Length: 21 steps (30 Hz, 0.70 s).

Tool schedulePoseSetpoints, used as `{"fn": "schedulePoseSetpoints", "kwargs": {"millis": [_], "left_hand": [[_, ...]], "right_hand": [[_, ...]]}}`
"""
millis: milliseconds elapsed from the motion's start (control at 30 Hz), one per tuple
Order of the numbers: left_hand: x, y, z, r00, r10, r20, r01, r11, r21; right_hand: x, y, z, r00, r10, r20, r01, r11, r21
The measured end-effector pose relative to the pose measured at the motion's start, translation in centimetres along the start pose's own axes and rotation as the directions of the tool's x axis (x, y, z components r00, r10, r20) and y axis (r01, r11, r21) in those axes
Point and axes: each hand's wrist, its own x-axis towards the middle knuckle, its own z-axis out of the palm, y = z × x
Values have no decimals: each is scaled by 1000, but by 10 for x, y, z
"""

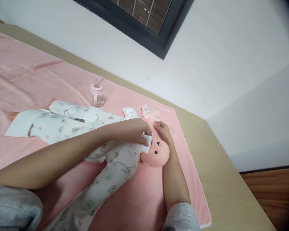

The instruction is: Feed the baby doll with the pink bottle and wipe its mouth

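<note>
Our left hand (139,129) pinches white cloth (148,139).
Likely light, limp; edges suit gripping. Our right hand (163,129), loosely spread, holds nothing.

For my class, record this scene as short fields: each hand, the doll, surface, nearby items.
Lying face up: bald pink plastic doll in white printed clothes
Left hand: pinches thin white cloth by doll's mouth
Right hand: beyond doll's head, fingers extended
Surface: pink fabric blanket
Nearby: clear upright bottle with pink collar; clear plastic packet
</note>
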Motion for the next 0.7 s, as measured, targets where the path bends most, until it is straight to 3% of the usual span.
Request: {"fn": "schedulePoseSetpoints", "kwargs": {"millis": [500, 700], "left_hand": [[-1, 21, 3, 997, -57, 54, 39, 956, 290], [-2, 8, 6, 999, 6, -40, 5, 963, 269]], "right_hand": [[3, 10, -3, 999, 26, -30, -24, 998, 50], [6, 11, -2, 999, 30, -41, -28, 998, 51]]}}
